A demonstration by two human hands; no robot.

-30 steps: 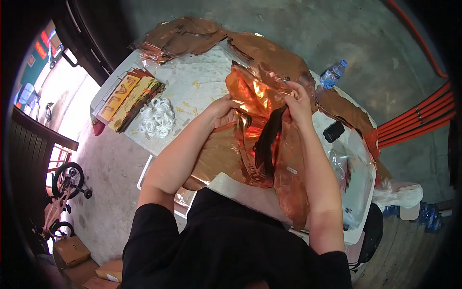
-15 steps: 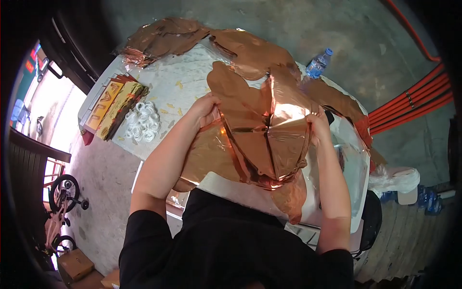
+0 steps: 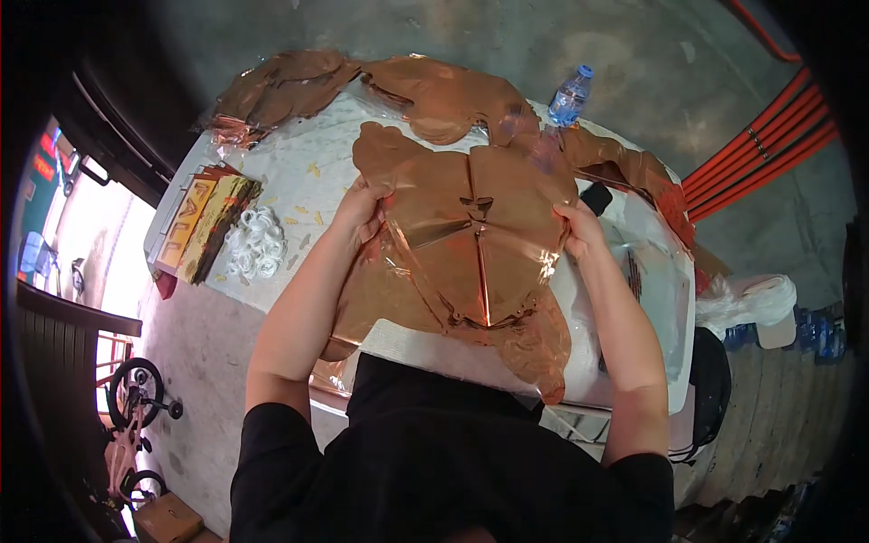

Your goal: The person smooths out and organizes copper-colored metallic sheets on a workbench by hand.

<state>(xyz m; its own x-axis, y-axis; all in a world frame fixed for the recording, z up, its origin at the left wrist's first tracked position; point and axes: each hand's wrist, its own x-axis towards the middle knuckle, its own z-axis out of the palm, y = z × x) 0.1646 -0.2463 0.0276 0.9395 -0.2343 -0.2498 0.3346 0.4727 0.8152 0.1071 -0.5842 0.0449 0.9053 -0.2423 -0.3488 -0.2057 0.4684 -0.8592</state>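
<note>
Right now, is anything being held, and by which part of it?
Yes: a flat copper-coloured foil piece, held by opposite side edges, the left grip on its left edge, the right grip on its right.

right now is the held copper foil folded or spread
Spread, though creased: the copper foil reaches wide from the left hand to the right hand, fold lines crossing its surface.

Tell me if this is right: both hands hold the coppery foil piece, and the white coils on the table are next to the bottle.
No: the head view shows the white coils on the table beside the packet lettered FALL, not the bottle. The left hand and right hand do hold the coppery foil piece.
</note>
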